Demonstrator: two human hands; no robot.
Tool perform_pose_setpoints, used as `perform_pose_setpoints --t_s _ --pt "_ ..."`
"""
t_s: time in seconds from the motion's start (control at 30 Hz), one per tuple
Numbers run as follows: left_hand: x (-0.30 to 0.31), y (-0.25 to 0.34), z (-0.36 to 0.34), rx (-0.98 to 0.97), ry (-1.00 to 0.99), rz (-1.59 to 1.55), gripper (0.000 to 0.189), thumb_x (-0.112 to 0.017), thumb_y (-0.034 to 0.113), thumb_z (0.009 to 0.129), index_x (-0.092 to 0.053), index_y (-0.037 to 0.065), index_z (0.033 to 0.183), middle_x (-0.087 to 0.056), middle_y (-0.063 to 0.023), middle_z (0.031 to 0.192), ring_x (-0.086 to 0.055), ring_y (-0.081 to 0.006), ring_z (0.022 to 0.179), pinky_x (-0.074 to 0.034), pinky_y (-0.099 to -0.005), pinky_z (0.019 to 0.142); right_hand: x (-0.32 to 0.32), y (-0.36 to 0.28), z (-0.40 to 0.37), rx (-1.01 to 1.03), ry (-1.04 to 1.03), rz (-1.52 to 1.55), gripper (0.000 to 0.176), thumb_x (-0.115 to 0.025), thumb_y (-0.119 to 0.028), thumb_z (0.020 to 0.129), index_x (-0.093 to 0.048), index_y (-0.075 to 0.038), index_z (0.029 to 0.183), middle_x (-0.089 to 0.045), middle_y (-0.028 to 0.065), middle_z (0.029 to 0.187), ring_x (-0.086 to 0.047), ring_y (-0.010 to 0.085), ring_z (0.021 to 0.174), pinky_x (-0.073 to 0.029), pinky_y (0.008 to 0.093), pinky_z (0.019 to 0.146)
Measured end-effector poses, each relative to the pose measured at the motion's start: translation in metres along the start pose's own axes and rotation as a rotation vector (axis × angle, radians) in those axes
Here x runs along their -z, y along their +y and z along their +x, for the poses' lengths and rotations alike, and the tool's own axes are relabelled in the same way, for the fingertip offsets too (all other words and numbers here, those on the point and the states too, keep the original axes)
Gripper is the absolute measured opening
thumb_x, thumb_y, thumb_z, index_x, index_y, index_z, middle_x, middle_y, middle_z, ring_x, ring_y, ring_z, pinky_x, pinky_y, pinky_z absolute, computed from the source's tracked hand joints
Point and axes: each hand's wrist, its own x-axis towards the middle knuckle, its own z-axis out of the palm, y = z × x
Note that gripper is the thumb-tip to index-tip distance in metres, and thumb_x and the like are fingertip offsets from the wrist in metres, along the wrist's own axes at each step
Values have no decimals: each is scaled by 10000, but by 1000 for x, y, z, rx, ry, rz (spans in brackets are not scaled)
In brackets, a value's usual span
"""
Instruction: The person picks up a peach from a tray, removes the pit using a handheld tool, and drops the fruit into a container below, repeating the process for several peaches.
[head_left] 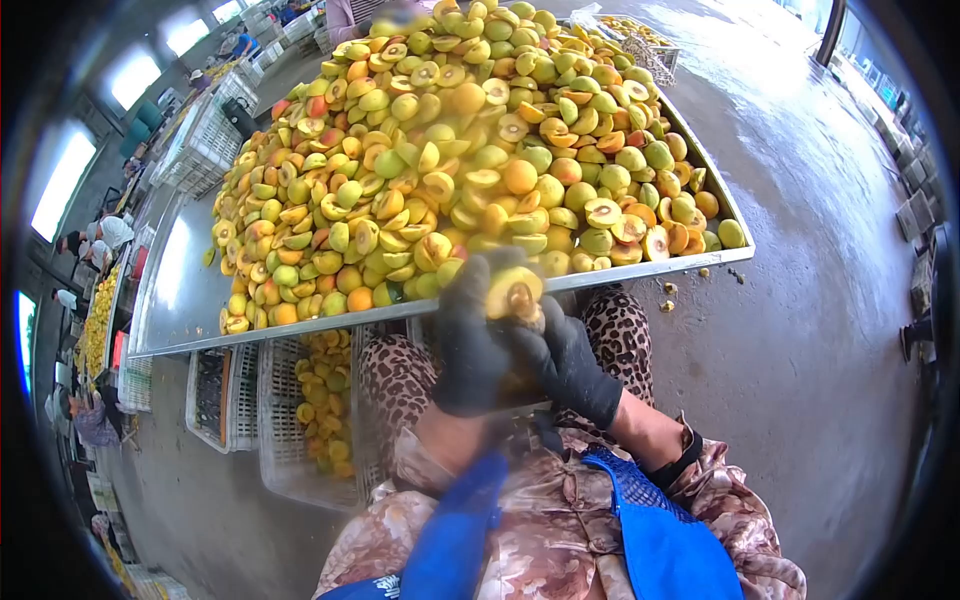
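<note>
Both hands wear dark gloves and meet at the table's near edge, in front of my body. My left hand (472, 345) is curled round a halved yellow fruit (498, 296), whose cut face with a brown hollow points up. Against the fruit's lower side, my right hand (575, 368) is closed; what its fingers hold is hidden and blurred. Beyond them a big heap of whole and halved yellow-green and orange fruit (400, 185) covers the metal-edged table (165, 290).
Under the table stand a white crate (280, 440) with fruit halves and another crate (240, 400) left of it. A person (350, 15) is behind the heap. Stacked crates (200, 145) stand at the back left. Fruit bits (669, 289) lie on the wet floor.
</note>
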Motion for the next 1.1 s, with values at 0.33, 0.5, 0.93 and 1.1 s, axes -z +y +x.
perform_pose_setpoints --t_s 0.33,0.5,0.93,1.1 --pt "-5 -5 0 -69 -30 76 438 -454 369 1080 -671 4 971 -692 -82 926 -653 -166 849 -537 -315 777 0 30 -7 282 72 -211 494 -686 -293 945 -493 11 1282 -690 238 895 -685 457 773 -549 494 648" --pt "-1 -11 -6 -17 -64 57 443 -458 366 1081 -675 -2 963 -698 -87 922 -647 -162 836 -532 -312 780 19 18 -15 140 -7 -319 410 -662 -282 963 -512 12 1206 -679 252 867 -685 459 822 -544 478 682" --pt "-19 19 -23 -160 -42 94 409 -465 306 1069 -684 -13 938 -716 -114 921 -666 -176 837 -530 -317 787 13 -25 -30 100 -63 -5 333 -569 -268 1015 -562 27 1170 -663 186 923 -675 295 846 -517 418 756" --pt "-6 22 -14 -470 -85 355 398 -538 265 1040 -685 -44 836 -708 -126 866 -655 -218 822 -519 -350 805 -15 -34 -39 -37 -105 410 376 -572 -281 1019 -574 19 1245 -603 114 1001 -584 184 876 -497 342 761"
